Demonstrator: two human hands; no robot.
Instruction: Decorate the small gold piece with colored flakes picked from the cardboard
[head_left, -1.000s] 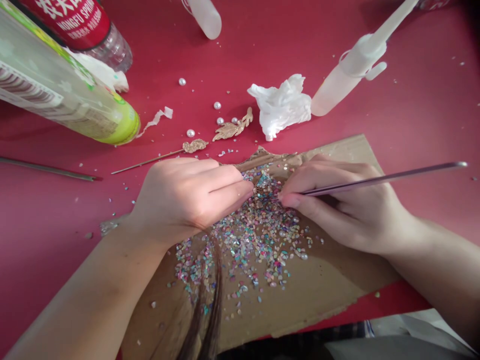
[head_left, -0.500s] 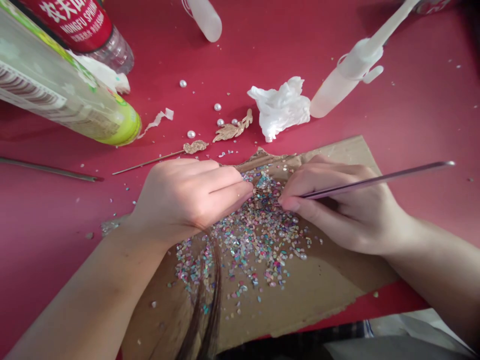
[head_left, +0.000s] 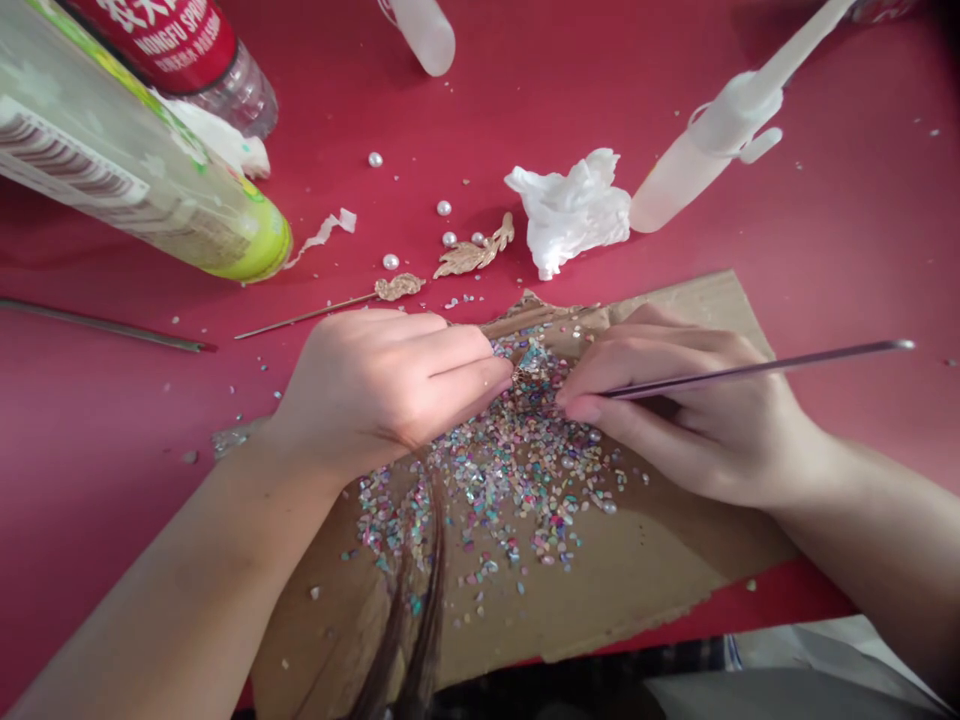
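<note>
- Head view: we look down on a pair of hands working over a torn cardboard sheet [head_left: 660, 570] that lies on a red table [head_left: 847, 250].
- Our left hand [head_left: 382, 385] rests at the far side of the pile, fingers pressed together and curled, with the tips at its top. We cannot tell whether they pinch anything.
- Our right hand [head_left: 675, 410] pinches a thin metal rod [head_left: 757, 365] between thumb and fingers. The rod points away to the right, and its lower tip is hidden by the fingers.
- Both hands sit just beside a pile of small coloured chips [head_left: 517, 470], which is spread across the middle of the cardboard, between and nearer than the fingertips.
- Loose strands of dark hair [head_left: 420, 610] hang over the near part of the cardboard.
- Farther off we see small pearls [head_left: 390, 261], a gold leaf piece [head_left: 474, 256], a gold-topped pin [head_left: 397, 288] and crumpled tissue [head_left: 568, 212].
- At far left lie a green spray can [head_left: 142, 165] and a water bottle [head_left: 240, 90]; at far right, a white squeeze bottle [head_left: 701, 155].
</note>
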